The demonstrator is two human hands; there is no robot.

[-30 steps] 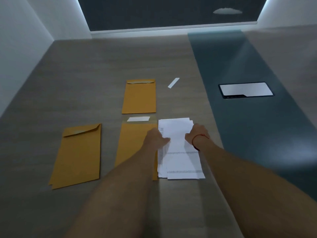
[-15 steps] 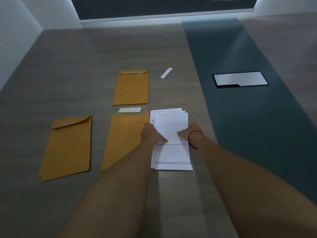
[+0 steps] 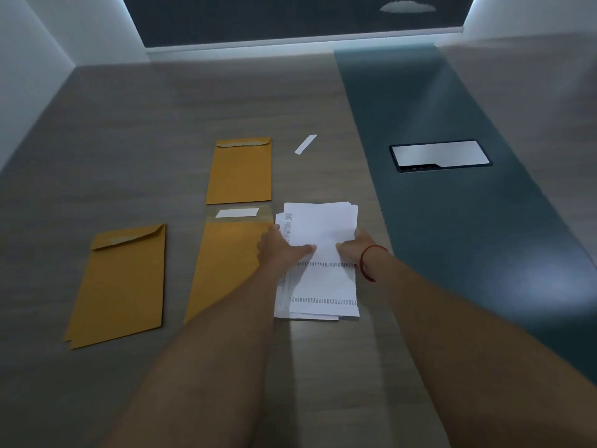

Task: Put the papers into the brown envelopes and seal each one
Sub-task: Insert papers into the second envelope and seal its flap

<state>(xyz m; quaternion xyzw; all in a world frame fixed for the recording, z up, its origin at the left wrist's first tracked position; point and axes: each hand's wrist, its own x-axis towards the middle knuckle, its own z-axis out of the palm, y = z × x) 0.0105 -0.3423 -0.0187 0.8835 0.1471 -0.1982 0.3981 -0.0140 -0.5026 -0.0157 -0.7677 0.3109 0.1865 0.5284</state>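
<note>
Grey wood-grain counter meets white walls, a dark teal strip at 2 o'clock. At centre the left hand and right hand grip the paper stack by its sides, thumbs on top; brown envelopes lie from 9 to 12 o'clock.

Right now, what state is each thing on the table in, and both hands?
Paper stack: flat on table, loosely fanned.
Left hand: holds stack's left edge, thumb on top.
Right hand: holds stack's right edge, thumb on top.
Middle envelope: flap open, white strip on it.
Far envelope: flap folded down.
Left envelope: flap folded down.
Loose strip: lying on table.
</note>
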